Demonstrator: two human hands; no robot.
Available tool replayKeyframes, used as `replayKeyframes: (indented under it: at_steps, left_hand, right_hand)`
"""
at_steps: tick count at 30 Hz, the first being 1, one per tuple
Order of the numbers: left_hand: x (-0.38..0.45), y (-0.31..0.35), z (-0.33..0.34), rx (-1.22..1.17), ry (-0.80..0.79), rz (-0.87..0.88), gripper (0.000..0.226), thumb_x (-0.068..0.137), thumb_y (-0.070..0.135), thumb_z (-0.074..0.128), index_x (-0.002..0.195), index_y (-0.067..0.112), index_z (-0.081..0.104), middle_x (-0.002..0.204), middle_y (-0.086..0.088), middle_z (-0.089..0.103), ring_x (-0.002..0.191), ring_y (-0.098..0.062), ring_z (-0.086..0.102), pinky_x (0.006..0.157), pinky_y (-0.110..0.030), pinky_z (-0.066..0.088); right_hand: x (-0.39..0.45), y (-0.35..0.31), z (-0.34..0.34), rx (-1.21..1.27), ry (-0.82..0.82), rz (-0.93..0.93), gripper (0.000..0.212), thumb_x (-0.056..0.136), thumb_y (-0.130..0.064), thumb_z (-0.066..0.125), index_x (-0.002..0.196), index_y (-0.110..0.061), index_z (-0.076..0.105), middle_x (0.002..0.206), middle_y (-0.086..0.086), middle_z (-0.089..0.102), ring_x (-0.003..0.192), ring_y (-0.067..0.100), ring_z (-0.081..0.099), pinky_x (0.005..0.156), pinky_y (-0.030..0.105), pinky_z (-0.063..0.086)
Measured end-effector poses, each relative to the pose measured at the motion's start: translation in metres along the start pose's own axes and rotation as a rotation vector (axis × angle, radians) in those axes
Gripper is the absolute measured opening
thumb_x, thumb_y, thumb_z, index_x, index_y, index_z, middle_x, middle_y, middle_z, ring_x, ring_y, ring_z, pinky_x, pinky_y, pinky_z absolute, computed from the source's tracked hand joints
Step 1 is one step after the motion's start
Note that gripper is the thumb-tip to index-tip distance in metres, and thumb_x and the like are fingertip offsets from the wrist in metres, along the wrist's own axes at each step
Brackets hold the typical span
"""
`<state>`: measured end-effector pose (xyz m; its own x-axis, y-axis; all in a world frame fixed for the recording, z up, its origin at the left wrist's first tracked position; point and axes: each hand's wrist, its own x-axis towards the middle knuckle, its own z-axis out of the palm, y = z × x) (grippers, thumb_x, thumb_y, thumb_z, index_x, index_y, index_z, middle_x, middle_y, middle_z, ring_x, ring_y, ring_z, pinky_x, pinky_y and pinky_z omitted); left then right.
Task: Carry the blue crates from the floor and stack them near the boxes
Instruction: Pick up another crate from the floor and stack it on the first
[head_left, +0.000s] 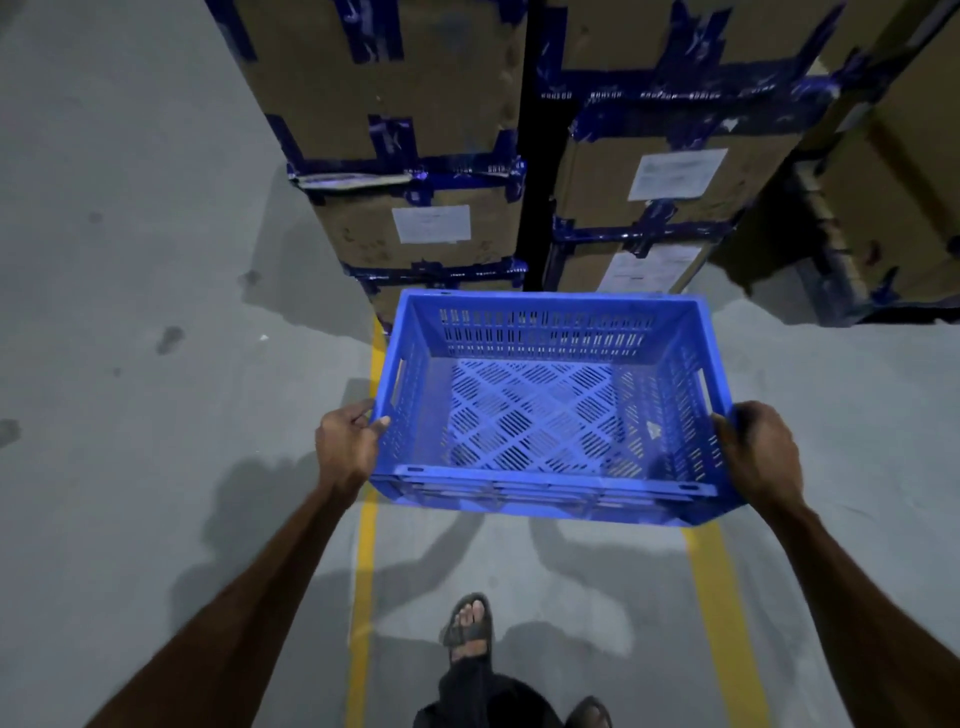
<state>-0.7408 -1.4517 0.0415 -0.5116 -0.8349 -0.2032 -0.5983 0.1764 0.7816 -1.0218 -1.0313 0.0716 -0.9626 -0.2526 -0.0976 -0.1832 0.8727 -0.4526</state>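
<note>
Fingers (363, 415) of the left hand (345, 447) are curling around the left rim of the open-topped blue perforated plastic crate (540, 410), the thumb lying over the top edge and the other fingertips tucking against the outer wall. Left of those fingers, the grey concrete floor (130, 312) is spreading out, marked with dark stains. Just below them, a yellow painted floor line (363, 571) is running toward the viewer. Between the two sets of fingers the crate is hanging level above the floor, held up in the air, its slotted bottom showing nothing inside. Beyond the fingers, just past the crate's far wall, tall stacks of brown cardboard boxes sealed with blue tape (426, 156) are standing on the floor, several bearing white paper labels (431, 224). Below the crate, nearer than the fingers, a foot in a dark open sandal (467, 629) is stepping between the yellow lines. Fingers of the right hand (758, 452) are wrapping over the crate's right rim near the close corner, grasping it firmly. Below those fingers a second yellow floor line (717, 613) is running alongside the right forearm, and farther right more taped cardboard boxes (893, 208) are standing.
</note>
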Motion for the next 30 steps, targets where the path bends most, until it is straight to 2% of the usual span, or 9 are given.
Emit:
replayKeyframes:
  at_steps: [2, 4, 8, 12, 16, 19, 25, 30]
  left_hand:
    - [0.019, -0.014, 0.017, 0.031, 0.007, 0.012, 0.011, 0.083, 0.015, 0.078, 0.092, 0.009, 0.076, 0.049, 0.01, 0.044, 0.047, -0.002, 0.039, 0.055, -0.022, 0.036]
    - [0.037, -0.029, 0.036, 0.025, 0.032, -0.019, 0.025, 0.082, 0.019, 0.08, 0.106, 0.012, 0.079, 0.057, 0.011, 0.049, 0.052, 0.0, 0.042, 0.062, -0.026, 0.04]
    - [0.069, -0.062, 0.076, -0.021, 0.025, 0.01, 0.043, 0.073, 0.035, 0.073, 0.111, 0.017, 0.079, 0.057, 0.008, 0.046, 0.054, -0.011, 0.041, 0.065, -0.032, 0.042]
    - [0.092, -0.097, 0.113, -0.015, 0.049, 0.097, 0.034, 0.079, 0.028, 0.074, 0.109, 0.013, 0.079, 0.061, 0.002, 0.043, 0.059, -0.016, 0.038, 0.06, -0.033, 0.04]
    - [0.117, -0.133, 0.147, -0.005, 0.064, 0.129, 0.019, 0.084, 0.017, 0.077, 0.102, 0.014, 0.079, 0.064, 0.0, 0.043, 0.063, -0.018, 0.037, 0.062, -0.032, 0.038]
    - [0.133, -0.156, 0.168, -0.015, 0.081, 0.124, 0.018, 0.085, 0.016, 0.077, 0.103, 0.018, 0.08, 0.064, -0.001, 0.05, 0.063, -0.018, 0.043, 0.067, -0.032, 0.043]
    - [0.155, -0.195, 0.213, -0.034, 0.112, 0.126, 0.027, 0.087, 0.015, 0.078, 0.114, 0.01, 0.078, 0.07, -0.007, 0.06, 0.067, -0.018, 0.052, 0.07, -0.034, 0.047]
    - [0.169, -0.205, 0.233, -0.09, 0.125, 0.164, 0.028, 0.086, 0.014, 0.079, 0.113, 0.01, 0.079, 0.076, -0.005, 0.068, 0.071, -0.014, 0.06, 0.075, -0.035, 0.051]
  right_hand:
    - [0.015, 0.006, 0.022, -0.008, -0.005, 0.015, 0.024, 0.1, -0.036, 0.057, 0.094, -0.012, 0.055, 0.099, 0.017, 0.058, 0.094, 0.042, 0.059, 0.079, 0.045, 0.045]
    - [0.029, 0.015, 0.045, -0.007, -0.008, 0.023, 0.024, 0.1, -0.034, 0.058, 0.094, -0.011, 0.056, 0.1, 0.018, 0.059, 0.094, 0.043, 0.059, 0.079, 0.045, 0.045]
    - [0.055, 0.038, 0.092, 0.05, 0.027, -0.011, 0.036, 0.092, -0.049, 0.048, 0.09, -0.014, 0.055, 0.095, 0.012, 0.057, 0.088, 0.038, 0.057, 0.074, 0.04, 0.041]
    - [0.081, 0.061, 0.143, 0.103, 0.067, -0.089, 0.034, 0.092, -0.051, 0.046, 0.086, -0.018, 0.048, 0.09, 0.011, 0.055, 0.084, 0.036, 0.054, 0.073, 0.036, 0.036]
    - [0.108, 0.08, 0.194, 0.121, 0.099, -0.07, 0.037, 0.09, -0.05, 0.048, 0.095, -0.014, 0.057, 0.095, 0.014, 0.059, 0.09, 0.037, 0.057, 0.078, 0.042, 0.043]
    - [0.128, 0.094, 0.231, 0.109, 0.129, -0.097, 0.037, 0.093, -0.047, 0.053, 0.099, -0.011, 0.06, 0.098, 0.016, 0.062, 0.092, 0.039, 0.058, 0.078, 0.043, 0.045]
    - [0.157, 0.121, 0.293, 0.111, 0.154, -0.096, 0.027, 0.095, -0.037, 0.059, 0.098, -0.01, 0.061, 0.099, 0.017, 0.064, 0.093, 0.039, 0.06, 0.076, 0.043, 0.046]
    - [0.169, 0.139, 0.326, 0.172, 0.196, -0.107, 0.026, 0.096, -0.032, 0.061, 0.103, -0.007, 0.065, 0.103, 0.019, 0.066, 0.098, 0.04, 0.062, 0.078, 0.041, 0.044]
